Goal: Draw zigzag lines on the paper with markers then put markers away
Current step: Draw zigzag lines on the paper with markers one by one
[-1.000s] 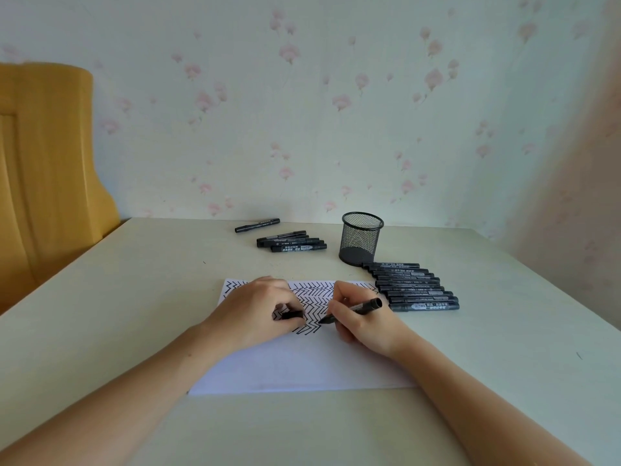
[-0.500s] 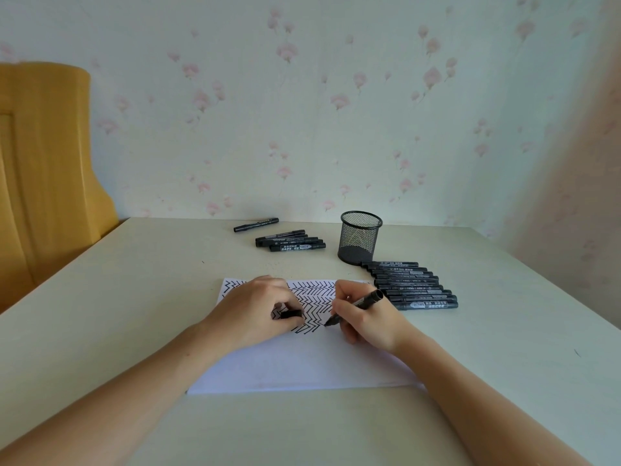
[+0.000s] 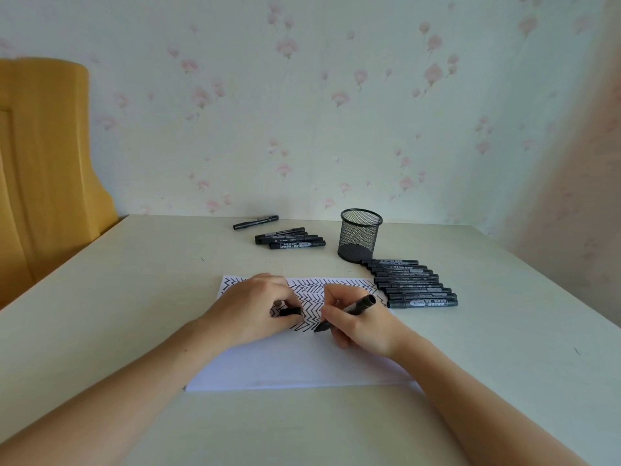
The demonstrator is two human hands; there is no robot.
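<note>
Your right hand (image 3: pixel 356 326) grips a black marker (image 3: pixel 346 312), fingers curled round the barrel, tip down on the paper (image 3: pixel 302 364) at the lower edge of the zigzag lines (image 3: pixel 322 290). The barrel's back end tilts up and to the right.

Your left hand (image 3: pixel 255 307) rests on the paper, fingers curled, pinching a short black piece, likely the marker cap (image 3: pixel 290 311). It lies just left of the marker tip, hands close but apart.

The paper lies flat on the bench (image 3: pixel 134 297), near the middle in front of you. The zigzags fill its far half; the near half is blank white.

A row of capped markers (image 3: pixel 410 284) lies side by side to the right of the paper, the nearest ones just beside its far right corner. A black mesh cup (image 3: pixel 359 237) stands upright just behind that row. A small pile of markers (image 3: pixel 290 238) lies left of the cup, with a single marker (image 3: pixel 256 222) apart behind it near the wall.

A yellow wooden panel (image 3: pixel 43 163) stands at the far left. Floral wallpaper (image 3: pixel 302 112) is behind the bench.
</note>
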